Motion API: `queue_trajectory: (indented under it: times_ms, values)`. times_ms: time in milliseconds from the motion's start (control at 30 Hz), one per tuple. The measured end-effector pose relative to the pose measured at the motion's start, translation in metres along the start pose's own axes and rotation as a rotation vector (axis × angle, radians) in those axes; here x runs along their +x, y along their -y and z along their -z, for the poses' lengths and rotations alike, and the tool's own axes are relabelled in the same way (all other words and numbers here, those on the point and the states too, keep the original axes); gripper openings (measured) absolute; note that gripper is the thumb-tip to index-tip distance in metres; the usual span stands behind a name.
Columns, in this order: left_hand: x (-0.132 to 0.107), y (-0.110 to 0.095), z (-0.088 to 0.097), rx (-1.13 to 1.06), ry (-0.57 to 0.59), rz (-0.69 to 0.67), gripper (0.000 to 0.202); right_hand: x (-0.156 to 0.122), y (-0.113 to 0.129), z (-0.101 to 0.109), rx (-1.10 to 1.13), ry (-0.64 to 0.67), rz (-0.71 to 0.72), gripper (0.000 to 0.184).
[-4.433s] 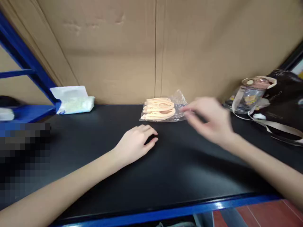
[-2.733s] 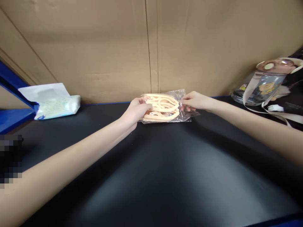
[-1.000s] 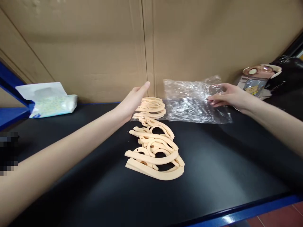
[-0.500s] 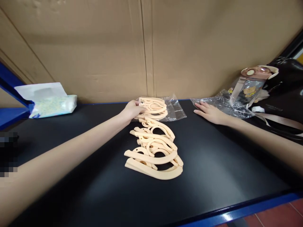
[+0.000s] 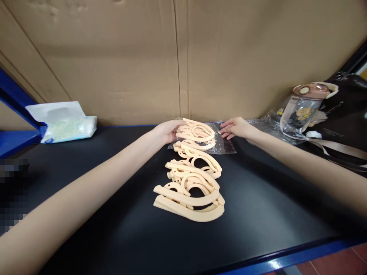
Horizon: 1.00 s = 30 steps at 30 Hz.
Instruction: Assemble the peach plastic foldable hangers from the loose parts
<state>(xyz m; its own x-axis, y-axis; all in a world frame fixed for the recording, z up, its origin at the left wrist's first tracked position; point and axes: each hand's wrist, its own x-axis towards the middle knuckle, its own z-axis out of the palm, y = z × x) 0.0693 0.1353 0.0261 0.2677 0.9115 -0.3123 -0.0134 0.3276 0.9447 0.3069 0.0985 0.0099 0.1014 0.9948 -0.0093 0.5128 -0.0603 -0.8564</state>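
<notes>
Beige plastic folding hangers, folded up, lie overlapped in a row running away from me on the black tabletop. At the far end, several more folding hangers rest on a clear plastic bag. My left hand is closed around the left side of these far hangers, its fingertips partly hidden behind them. To the right, my right hand is open with fingers apart, at the bag's right edge. It holds nothing; whether it touches the film I cannot tell.
Tall cardboard stands along the table's back edge. An opened pack of wipes or tissues lies at the back left. A strapped drink bottle, more clear film and a black bag crowd the right side.
My left hand has moved slightly right with the far hangers and the bag under them. My right hand has left the film on the right and come left to the bag's edge.
</notes>
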Motion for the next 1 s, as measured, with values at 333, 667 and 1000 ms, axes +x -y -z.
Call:
queue_trajectory:
  times_ms: [333, 667, 1000]
  values:
    - [-0.007, 0.005, -0.013, -0.109, 0.007, -0.236, 0.033, -0.007, 0.016, -0.013, 0.33, 0.266, 0.044, 0.026]
    - [-0.066, -0.044, 0.019, -0.051, -0.008, -0.294, 0.021, -0.029, 0.061, -0.024, 0.544, 0.281, 0.163, 0.043]
    - [-0.129, -0.022, 0.105, 0.24, -0.171, 0.007, 0.029, -0.107, 0.044, -0.045, 0.33, 0.233, -0.02, 0.04]
